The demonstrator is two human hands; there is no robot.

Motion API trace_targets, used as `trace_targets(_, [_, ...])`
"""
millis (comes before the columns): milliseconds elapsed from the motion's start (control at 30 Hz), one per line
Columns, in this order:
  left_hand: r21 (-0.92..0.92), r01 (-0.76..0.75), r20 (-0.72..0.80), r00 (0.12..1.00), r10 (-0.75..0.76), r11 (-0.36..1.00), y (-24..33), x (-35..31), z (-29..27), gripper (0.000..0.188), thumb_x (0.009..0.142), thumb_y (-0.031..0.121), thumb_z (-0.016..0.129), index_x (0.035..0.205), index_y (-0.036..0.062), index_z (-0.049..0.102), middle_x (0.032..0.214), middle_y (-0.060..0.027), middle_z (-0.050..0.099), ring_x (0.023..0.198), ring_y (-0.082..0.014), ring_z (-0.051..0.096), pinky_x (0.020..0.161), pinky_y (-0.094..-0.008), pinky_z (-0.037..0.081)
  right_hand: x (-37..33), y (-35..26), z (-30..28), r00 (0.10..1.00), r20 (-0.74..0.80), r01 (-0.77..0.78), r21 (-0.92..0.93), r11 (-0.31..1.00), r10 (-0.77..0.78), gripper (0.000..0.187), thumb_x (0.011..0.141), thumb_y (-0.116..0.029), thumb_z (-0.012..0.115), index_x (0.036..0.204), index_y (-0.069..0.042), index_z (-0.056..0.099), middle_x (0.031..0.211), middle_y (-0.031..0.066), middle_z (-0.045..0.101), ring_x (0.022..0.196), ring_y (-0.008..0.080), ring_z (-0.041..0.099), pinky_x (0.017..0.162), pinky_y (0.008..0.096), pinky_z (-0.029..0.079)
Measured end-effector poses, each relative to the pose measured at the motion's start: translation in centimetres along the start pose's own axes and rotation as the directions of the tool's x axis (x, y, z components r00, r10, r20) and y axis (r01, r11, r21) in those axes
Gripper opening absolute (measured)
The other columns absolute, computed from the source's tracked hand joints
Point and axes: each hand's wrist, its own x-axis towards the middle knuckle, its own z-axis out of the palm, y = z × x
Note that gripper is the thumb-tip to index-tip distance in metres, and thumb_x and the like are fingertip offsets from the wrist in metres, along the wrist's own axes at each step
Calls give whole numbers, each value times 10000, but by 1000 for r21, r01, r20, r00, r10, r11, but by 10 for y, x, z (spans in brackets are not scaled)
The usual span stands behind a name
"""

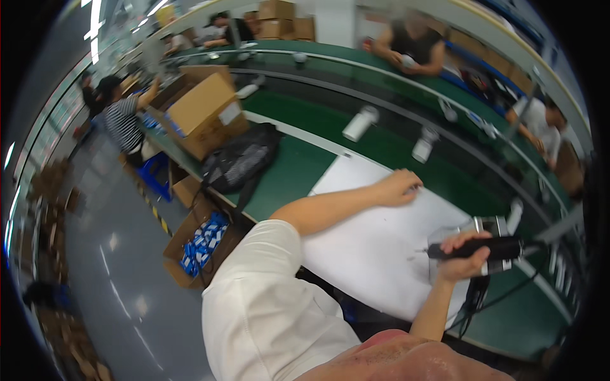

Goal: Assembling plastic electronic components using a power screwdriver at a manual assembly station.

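Observation:
My right hand is wrapped round a black electric screwdriver, held level with its thin bit pointing left over the white sheet on the bench. Behind the tool, at the right edge of the sheet, stands a metal-framed device beside a clear plastic box, partly covered by the hand. My left hand rests at the far edge of the sheet with its fingers curled in. What lies under those fingers, if anything, is hidden.
Past the sheet, white cylindrical units lie on the green belt. A black backpack and a cardboard box stand to the left. A carton of blue packets sits lower down. A cable runs at the right. Several people work nearby.

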Motion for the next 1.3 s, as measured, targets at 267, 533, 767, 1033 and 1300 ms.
trace_targets(267, [-25, 160, 58, 986, -158, 987, 6, 3, 8, 230, 872, 75, 592, 1094, 13, 600, 1033, -132, 624, 900, -253, 599, 814, -322, 493, 5, 7, 2, 990, 85, 119, -115, 986, -109, 313, 902, -309, 518, 1095, -71, 454, 609, 77, 532, 427, 144, 460, 401, 264, 409])
trace_targets(533, [-66, 221, 191, 960, -205, 973, 32, 22, 14, 211, 883, 60, 584, 1087, 12, 600, 1014, -103, 612, 917, -223, 579, 841, -292, 468, 3, -5, -5, 992, 74, 105, -93, 990, -99, 237, 874, -208, 540, 1010, -52, 423, 608, 84, 542, 420, 139, 459, 395, 243, 397])
trace_targets(767, [-3, 115, 119, 986, -114, 993, 8, 11, 14, 223, 808, 35, 589, 1030, 35, 617, 977, -102, 611, 856, -253, 567, 801, -325, 460, -8, 42, -36, 990, 108, -115, 295, 948, 86, 305, 897, -301, 549, 1089, -89, 445, 590, 52, 526, 421, 127, 447, 388, 246, 382])
trace_targets(1033, [39, 69, 104, 992, -73, 997, 13, 16, 28, 179, 852, 158, 592, 988, 58, 651, 1005, -87, 633, 941, -261, 564, 889, -354, 455, 7, -23, -15, 986, 168, -12, 13, 1000, 9, 505, 889, -607, 474, 1111, -156, 525, 669, 34, 490, 468, 124, 434, 443, 258, 371])
trace_targets(1300, [54, 143, 132, 980, -149, 988, 17, 5, 15, 194, 894, 188, 572, 1026, 78, 662, 1042, -83, 632, 973, -246, 550, 920, -339, 439, 7, -19, -9, 979, 194, -61, -14, 998, 62, 526, 903, -597, 462, 1082, -105, 503, 658, 46, 474, 463, 126, 439, 442, 266, 370])
